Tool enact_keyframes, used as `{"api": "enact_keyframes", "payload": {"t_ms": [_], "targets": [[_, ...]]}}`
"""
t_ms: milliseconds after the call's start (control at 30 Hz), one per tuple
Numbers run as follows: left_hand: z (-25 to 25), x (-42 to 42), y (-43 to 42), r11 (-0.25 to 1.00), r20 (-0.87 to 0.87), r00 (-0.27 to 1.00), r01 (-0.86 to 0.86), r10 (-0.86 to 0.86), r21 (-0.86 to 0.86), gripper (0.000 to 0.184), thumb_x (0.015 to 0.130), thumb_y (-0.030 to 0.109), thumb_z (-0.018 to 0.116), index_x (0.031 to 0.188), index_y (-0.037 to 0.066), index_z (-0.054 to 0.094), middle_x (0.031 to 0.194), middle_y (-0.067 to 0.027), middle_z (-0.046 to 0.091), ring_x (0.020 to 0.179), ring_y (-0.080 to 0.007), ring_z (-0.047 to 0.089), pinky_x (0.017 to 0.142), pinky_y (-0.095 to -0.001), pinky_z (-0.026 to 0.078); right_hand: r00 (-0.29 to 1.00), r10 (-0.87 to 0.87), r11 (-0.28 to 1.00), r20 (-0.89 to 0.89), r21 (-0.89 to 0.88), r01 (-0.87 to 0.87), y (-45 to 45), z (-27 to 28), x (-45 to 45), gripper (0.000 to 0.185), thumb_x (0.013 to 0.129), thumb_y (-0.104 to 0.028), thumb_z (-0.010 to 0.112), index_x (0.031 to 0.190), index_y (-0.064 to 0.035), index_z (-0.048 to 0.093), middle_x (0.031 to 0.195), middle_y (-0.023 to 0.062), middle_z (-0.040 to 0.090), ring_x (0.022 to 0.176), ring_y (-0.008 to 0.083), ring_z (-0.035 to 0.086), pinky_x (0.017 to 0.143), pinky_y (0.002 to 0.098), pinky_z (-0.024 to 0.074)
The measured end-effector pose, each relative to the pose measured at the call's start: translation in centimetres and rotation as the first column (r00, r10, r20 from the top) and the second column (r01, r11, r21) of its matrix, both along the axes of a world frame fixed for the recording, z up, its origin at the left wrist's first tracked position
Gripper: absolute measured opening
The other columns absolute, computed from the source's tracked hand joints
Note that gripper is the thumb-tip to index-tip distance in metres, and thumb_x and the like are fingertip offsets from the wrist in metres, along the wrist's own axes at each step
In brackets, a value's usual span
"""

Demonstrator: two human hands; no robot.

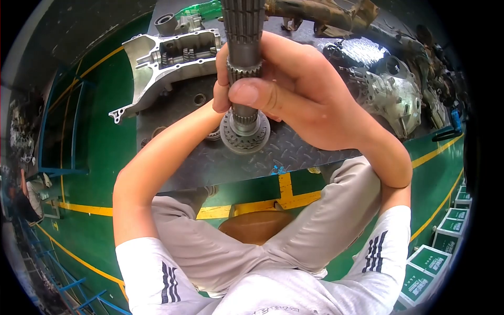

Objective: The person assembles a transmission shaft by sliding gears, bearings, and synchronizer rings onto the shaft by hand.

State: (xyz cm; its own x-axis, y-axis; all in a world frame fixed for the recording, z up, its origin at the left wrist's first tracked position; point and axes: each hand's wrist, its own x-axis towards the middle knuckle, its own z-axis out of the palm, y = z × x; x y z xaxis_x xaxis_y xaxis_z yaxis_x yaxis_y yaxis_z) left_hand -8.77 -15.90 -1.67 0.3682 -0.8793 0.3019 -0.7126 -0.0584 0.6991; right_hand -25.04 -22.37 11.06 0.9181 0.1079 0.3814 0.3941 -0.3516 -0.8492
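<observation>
One splined shaft (244, 50) stands upright over a gear (245, 137) at a workshop bench (299, 152), left of which sits an open housing (142, 86). The right hand (315, 100) curls around the shaft, thumb across its front. Beyond the left wrist (210, 113), the left hand's hold is too hidden to tell. The step appears to be steadying or handling the shaft; any further move calls for keeping it upright and firmly gripped.

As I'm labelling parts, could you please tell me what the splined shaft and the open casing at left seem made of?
The splined shaft looks like machined steel: dark grey, glossy along its ridges. The open casing is probably cast aluminium: pale, silvery, dull walls.
</observation>
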Motion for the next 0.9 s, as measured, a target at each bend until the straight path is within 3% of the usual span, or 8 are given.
{"api": "enact_keyframes", "payload": {"t_ms": [167,367,500,567,600,667,767,900], "targets": [[-0.1,-0.1,0.0,0.999,0.018,0.999,0.034,-0.033,-0.002,0.034,0.095,0.021,0.07,0.123,0.003,0.067,0.103,-0.0124,0.074,0.094,-0.0188,0.07,0.088,-0.0346,0.056,1.0,-0.025,1.0,-0.013,-0.006,0.024,-0.1,0.1,-0.1,0.027,0.108,-0.025,0.062,0.122,-0.0029,0.059,0.101,0.0042,0.072,0.074,0.0037,0.052,0.062,0.02,0.0411],[4.2,0.8,5.5,0.991,0.048,0.992,0.123,-0.121,-0.051,0.035,0.094,0.018,0.07,0.126,0.003,0.065,0.103,-0.0133,0.073,0.095,-0.0188,0.07,0.088,-0.0347,0.055,0.999,0.009,1.0,0.047,-0.026,-0.008,-0.4,-0.5,0.2,0.026,0.108,-0.018,0.061,0.125,0.0015,0.057,0.103,0.0092,0.068,0.092,0.0121,0.063,0.082,0.0271,0.0517],[9.5,2.7,18.1,0.92,0.065,0.99,-0.144,0.129,0.366,0.022,0.095,0.011,0.07,0.115,0.001,0.069,0.103,-0.0149,0.073,0.095,-0.029,0.072,0.085,-0.0387,0.055,1.0,0.005,0.997,-0.008,0.071,-0.004,0.2,-0.2,0.4,0.024,0.108,-0.012,0.058,0.127,0.0024,0.056,0.105,0.0104,0.066,0.101,0.0169,0.065,0.094,0.0329,0.0516],[7.5,3.0,23.9,0.816,0.397,0.891,-0.39,0.219,0.427,0.024,0.094,0.011,0.072,0.117,0.004,0.071,0.11,-0.0113,0.074,0.1,-0.0261,0.071,0.088,-0.0362,0.056,0.999,-0.008,0.995,-0.045,0.095,0.012,0.1,-0.3,0.4,0.022,0.108,-0.01,0.057,0.126,0.0007,0.056,0.105,0.0099,0.067,0.101,0.018,0.067,0.096,0.0339,0.0518],[6.0,3.0,26.0,0.724,0.549,0.795,-0.536,0.259,0.435,0.036,0.092,0.016,0.075,0.127,0.009,0.068,0.131,-0.0116,0.068,0.119,-0.033,0.065,0.097,-0.0421,0.054,0.999,0.0,0.996,-0.042,0.094,0.004,0.1,-0.5,0.6,0.022,0.108,-0.01,0.057,0.126,0.0007,0.056,0.105,0.0099,0.067,0.101,0.018,0.067,0.096,0.0339,0.0518],[3.4,3.3,28.1,0.625,0.562,0.737,-0.649,0.375,0.434,0.05,0.09,0.019,0.077,0.137,0.012,0.063,0.143,-0.0123,0.061,0.129,-0.034,0.059,0.104,-0.0453,0.05,1.0,0.019,0.996,0.013,0.086,-0.02,0.1,-0.8,1.0,0.022,0.108,-0.012,0.056,0.126,-0.0005,0.056,0.106,0.0099,0.068,0.101,0.0188,0.067,0.096,0.0348,0.0523],[-0.7,4.9,29.9,0.776,0.459,0.818,-0.525,0.346,0.351,0.059,0.088,0.022,0.079,0.143,0.015,0.059,0.142,-0.0117,0.061,0.129,-0.0347,0.059,0.103,-0.045,0.052,0.999,0.046,0.995,0.019,0.088,-0.048,0.0,-0.9,0.9,0.022,0.109,-0.015,0.054,0.126,-0.0012,0.055,0.108,0.0105,0.069,0.101,0.0196,0.068,0.096,0.0355,0.053],[-1.5,4.6,28.5,0.764,0.39,0.821,-0.549,0.416,0.34,0.044,0.09,0.014,0.077,0.132,0.01,0.067,0.131,-0.0134,0.068,0.118,-0.0337,0.065,0.097,-0.044,0.054,0.997,0.023,0.978,0.078,0.205,-0.039,0.9,-1.2,1.0,0.019,0.108,-0.016,0.061,0.117,0.0004,0.059,0.098,0.0066,0.07,0.094,0.0119,0.065,0.087,0.0287,0.0517]]}}
